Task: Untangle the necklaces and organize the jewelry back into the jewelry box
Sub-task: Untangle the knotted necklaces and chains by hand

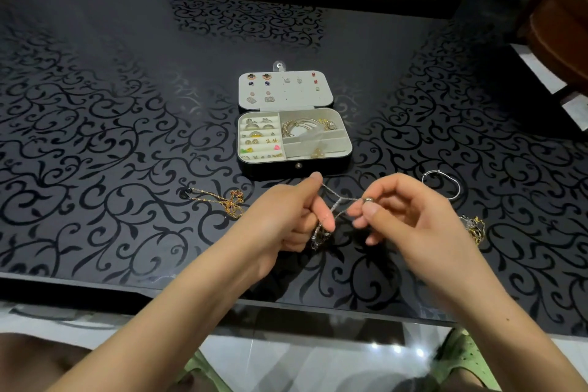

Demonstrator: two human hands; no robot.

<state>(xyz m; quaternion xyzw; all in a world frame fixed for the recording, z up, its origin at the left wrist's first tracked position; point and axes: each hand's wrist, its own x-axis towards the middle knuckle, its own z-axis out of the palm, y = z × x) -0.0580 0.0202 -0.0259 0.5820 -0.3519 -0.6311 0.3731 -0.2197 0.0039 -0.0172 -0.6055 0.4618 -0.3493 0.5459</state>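
Both hands are raised over the near part of the black scroll-patterned glass table (95, 105), just in front of the jewelry box (286, 169). The left hand (286, 216) has its fingers curled and pinches the silver chain necklace (334, 207) between thumb and index. A knotted bunch of that chain hangs below its lower fingers. The right hand (410, 216) pinches the other end at its fingertips, next to a small round metal piece (368, 199); can't tell if that is a clasp or a bead. The chain is stretched between the 2 hands and splits into a Y.

The box sits mid-table, well back from the near edge. Its lid is laid flat behind it, with earrings pinned on the lid panel. The base has ring rolls on the left and gold bangles in the upper right compartment. Small items there are too fine to name.

On the table left of the hands lies a gold necklace tangle (229, 200), apart from them. To the right lie a silver bangle (458, 191) and, nearer the right wrist, a gold-and-silver chain clump (474, 227) partly hidden by that wrist.

A wide stretch of tabletop runs to the left of and behind the box. The near table edge passes under both forearms. A brown furniture piece (560, 32) is cut off at the top right. Green slippers (461, 356) show below the table edge.
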